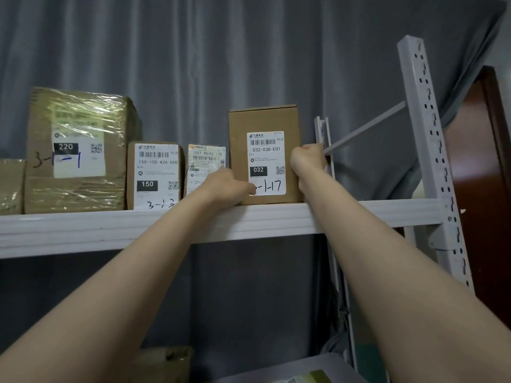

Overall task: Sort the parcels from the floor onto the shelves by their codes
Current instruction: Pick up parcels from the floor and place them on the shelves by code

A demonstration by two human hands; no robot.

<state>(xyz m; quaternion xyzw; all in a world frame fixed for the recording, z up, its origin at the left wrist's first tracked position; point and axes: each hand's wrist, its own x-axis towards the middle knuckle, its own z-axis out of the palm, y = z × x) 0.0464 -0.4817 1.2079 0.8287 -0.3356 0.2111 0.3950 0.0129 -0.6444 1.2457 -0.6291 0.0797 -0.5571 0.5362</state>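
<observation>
Parcel 032 [265, 154] being settled on the top shelf [83, 228].
It stands upright near the shelf's right end, just beside the 507 parcel [206, 161], label with handwritten "1-17" facing out. The left hand [226, 186] grips its lower left corner and the right hand [307, 158] is curled round its right edge. Placing looks almost done; next, square it into the row and release. A grey curtain [193, 64] hangs behind, and a slotted upright [431, 147] stands at the right.
</observation>
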